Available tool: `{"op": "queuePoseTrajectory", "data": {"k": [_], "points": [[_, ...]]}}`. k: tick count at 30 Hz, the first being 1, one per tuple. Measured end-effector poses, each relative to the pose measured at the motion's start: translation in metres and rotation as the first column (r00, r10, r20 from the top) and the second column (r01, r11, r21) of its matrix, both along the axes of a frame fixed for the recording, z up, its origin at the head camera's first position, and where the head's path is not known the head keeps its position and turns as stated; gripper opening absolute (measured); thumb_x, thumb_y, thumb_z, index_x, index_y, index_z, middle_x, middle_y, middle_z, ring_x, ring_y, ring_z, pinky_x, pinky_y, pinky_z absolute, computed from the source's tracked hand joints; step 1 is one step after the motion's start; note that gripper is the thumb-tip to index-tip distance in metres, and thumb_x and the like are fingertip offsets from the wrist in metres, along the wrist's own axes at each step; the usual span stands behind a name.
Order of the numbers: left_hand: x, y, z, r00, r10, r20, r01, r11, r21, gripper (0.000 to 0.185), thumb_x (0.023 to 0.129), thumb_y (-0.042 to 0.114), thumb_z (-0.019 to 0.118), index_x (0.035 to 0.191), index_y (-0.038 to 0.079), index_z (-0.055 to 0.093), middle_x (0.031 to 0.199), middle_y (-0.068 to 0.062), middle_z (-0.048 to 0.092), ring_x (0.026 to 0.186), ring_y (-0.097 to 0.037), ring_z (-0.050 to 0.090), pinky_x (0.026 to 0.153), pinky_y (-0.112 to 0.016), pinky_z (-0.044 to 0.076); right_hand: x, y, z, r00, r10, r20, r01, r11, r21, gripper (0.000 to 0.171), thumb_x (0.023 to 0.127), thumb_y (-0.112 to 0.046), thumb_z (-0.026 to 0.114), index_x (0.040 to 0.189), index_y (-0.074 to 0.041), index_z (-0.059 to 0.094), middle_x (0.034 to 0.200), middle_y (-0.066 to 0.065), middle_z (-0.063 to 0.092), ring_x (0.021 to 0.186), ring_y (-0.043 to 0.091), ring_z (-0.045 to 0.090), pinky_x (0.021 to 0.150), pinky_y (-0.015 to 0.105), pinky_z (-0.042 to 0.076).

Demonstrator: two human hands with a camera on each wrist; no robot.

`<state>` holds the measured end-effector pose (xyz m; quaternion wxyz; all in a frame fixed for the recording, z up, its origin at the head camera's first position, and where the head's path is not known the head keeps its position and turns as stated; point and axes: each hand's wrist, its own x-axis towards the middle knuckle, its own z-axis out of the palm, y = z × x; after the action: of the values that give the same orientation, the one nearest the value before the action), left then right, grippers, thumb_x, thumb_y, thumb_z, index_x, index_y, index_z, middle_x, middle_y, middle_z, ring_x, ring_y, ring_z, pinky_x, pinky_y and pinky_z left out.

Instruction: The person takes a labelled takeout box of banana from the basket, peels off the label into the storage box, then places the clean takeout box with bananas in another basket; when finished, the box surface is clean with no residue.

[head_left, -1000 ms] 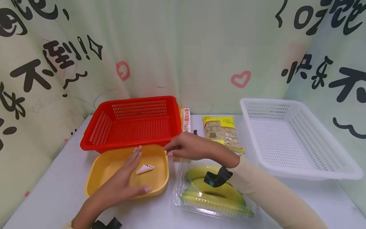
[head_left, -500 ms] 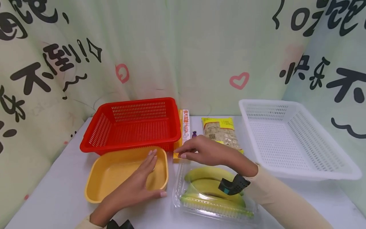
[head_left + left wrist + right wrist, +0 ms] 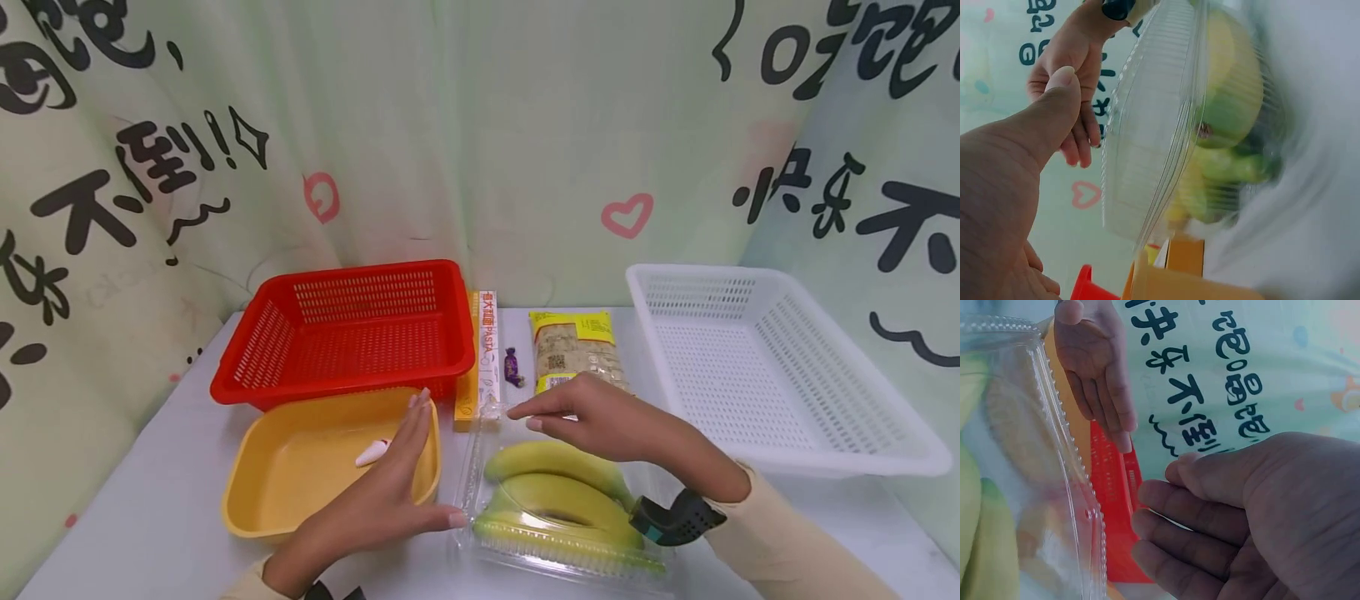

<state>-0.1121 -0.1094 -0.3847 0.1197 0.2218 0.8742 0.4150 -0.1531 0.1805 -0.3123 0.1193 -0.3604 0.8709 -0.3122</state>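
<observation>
My left hand [image 3: 378, 504] hovers with straight fingers over the right side of a yellow plastic tub [image 3: 281, 467]. Inside the tub lies a small white and red wrapped piece [image 3: 371, 452], partly behind that hand. Beside the tub sits a clear plastic clamshell box [image 3: 551, 568] with bananas [image 3: 562, 492] in it; the left thumb points toward its near left edge. Above the box's far edge is my right hand [image 3: 596, 417], its fingers loosely bent and nothing between them. The right wrist view shows that palm [image 3: 1285, 506] beside the lid.
Behind the tub stands a red basket [image 3: 352, 394], with a pasta box [image 3: 487, 358] on its right. A purple wrapped candy [image 3: 513, 367] and a yellow-labelled bag [image 3: 573, 342] lie farther right. A white basket [image 3: 750, 358] occupies the right side. A printed curtain [image 3: 480, 125] hangs behind.
The right hand has left the tub's right rim and moved right, over the clamshell box. The left hand has shifted right across the tub. The purple candy shows fully now.
</observation>
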Motion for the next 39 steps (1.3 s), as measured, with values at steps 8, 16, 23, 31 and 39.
{"op": "queuePoseTrajectory", "data": {"k": [8,16,23,31,39], "points": [[0.008,0.012,-0.002,0.997,-0.048,-0.068,0.051,0.998,0.047,0.128,0.069,0.052,0.083,0.157,0.021,-0.003,0.160,0.011,-0.014,0.146,-0.015,-0.011,0.112,-0.052,0.021,0.019,0.028,-0.009,0.992,-0.082,-0.094,0.078,0.996,-0.041,0.036,0.099,-0.027,0.059,0.130,-0.011,0.064,0.127,-0.002,0.063,0.115,0.017,0.060,0.092,0.037,0.052],[0.014,0.019,-0.010,0.998,-0.025,-0.056,0.028,0.998,0.055,0.134,0.066,0.049,0.087,0.156,0.024,-0.009,0.160,0.011,-0.016,0.146,-0.016,-0.006,0.112,-0.050,0.023,0.039,0.050,-0.022,0.958,-0.200,-0.208,0.190,0.980,-0.067,0.044,0.097,-0.028,0.062,0.138,-0.014,0.056,0.139,-0.001,0.054,0.127,0.021,0.051,0.097,0.041,0.048],[0.016,0.028,-0.012,0.998,-0.023,-0.061,0.029,0.995,0.100,0.137,0.064,0.043,0.090,0.156,0.011,-0.006,0.160,0.005,-0.015,0.146,-0.017,-0.004,0.114,-0.048,0.018,0.060,0.072,-0.035,0.916,-0.230,-0.330,0.170,0.965,-0.200,0.050,0.092,-0.006,0.066,0.140,-0.015,0.055,0.138,0.001,0.056,0.125,0.006,0.050,0.095,0.009,0.039],[0.025,0.032,-0.014,0.999,-0.001,-0.052,0.006,0.994,0.106,0.130,0.070,0.047,0.084,0.155,0.008,-0.006,0.160,0.003,-0.015,0.146,-0.020,-0.001,0.114,-0.050,0.016,0.079,0.093,-0.042,0.888,-0.296,-0.352,0.236,0.950,-0.202,0.055,0.090,-0.003,0.068,0.141,-0.015,0.053,0.139,0.004,0.055,0.126,0.000,0.047,0.093,0.006,0.037],[0.033,0.037,-0.016,1.000,-0.029,-0.009,0.030,0.991,0.133,0.121,0.078,0.048,0.078,0.155,0.005,-0.003,0.162,-0.004,-0.010,0.146,-0.023,0.000,0.114,-0.052,0.014,0.089,0.108,-0.052,0.927,-0.340,-0.157,0.330,0.940,-0.091,0.068,0.093,-0.021,0.067,0.152,-0.014,0.034,0.154,0.010,0.033,0.131,-0.012,0.027,0.094,0.002,0.029]]}}
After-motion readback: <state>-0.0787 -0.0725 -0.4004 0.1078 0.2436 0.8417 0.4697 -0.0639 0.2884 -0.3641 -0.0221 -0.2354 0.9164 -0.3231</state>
